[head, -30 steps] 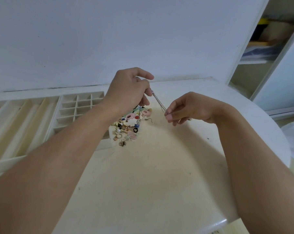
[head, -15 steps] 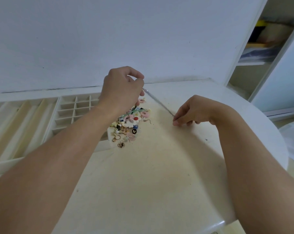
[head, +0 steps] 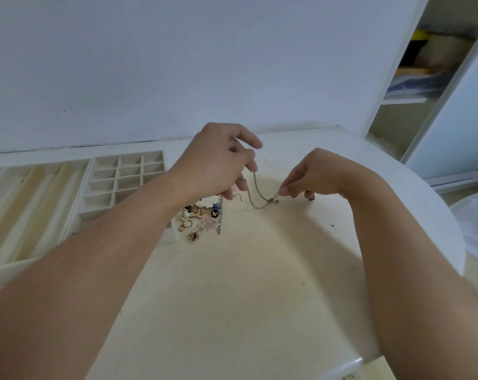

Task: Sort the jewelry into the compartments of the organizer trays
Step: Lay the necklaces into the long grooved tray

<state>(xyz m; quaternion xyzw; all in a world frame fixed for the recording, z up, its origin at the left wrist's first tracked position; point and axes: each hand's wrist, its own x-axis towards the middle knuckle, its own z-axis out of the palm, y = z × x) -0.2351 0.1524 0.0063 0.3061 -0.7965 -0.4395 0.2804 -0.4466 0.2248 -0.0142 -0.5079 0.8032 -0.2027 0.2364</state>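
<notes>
So right now I've got a thin chain necklace [head: 255, 194] strung between both hands, hanging in a slack loop just above the table [head: 232, 297]. My left hand [head: 216, 160] has a pinching grip on one end up high, and my right hand [head: 312, 176] has its grip pinched on the other end, down near a little knot or clasp, almost touching the table. Neither hand is free.

Using the jewelry pile [head: 200, 218] as the landmark: the chain hangs just to the right of it and a bit further back, my left hand hovers right above its far edge, and the grid tray [head: 122, 182] with small square compartments sits just left of it. Left of that again is the long-slot tray [head: 26, 209], with narrow lengthwise channels. There's also one small dark piece [head: 312, 197] tucked under my right hand, can't tell what it is.

My read: I'm mid-step on the necklace, getting it straightened out. The next move probably calls for carrying it over the pile, leftward, and laying it lengthwise in one of the long channels without letting it bunch or snag on the earrings.

No brands, labels or writing I can read anywhere.
</notes>
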